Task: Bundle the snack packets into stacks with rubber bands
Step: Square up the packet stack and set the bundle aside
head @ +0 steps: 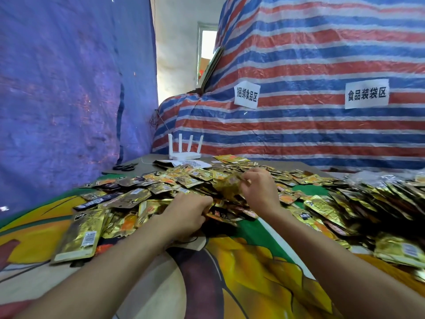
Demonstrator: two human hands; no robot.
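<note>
Well forward of the white router (184,154), snack packets (138,196) lay heaped; there the left hand (187,214) curled round several, while the right hand (261,191) pinched one blurred packet (230,184).

Glossy gold foil snack packets (147,199) lie before woven plastic tarpaulin (299,56).

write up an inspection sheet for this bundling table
surface: table under a colourful printed cloth
job's things: loose gold snack packets heaped across it
clutter: black scissors, white router and printed paper at the far edge
hands: left hand grips snack packets in the heap; right hand pinches a blurred packet bunch
cables: thin wire rising behind the router
surroundings: blue tarp on the left, striped tarp with two paper signs behind
</note>
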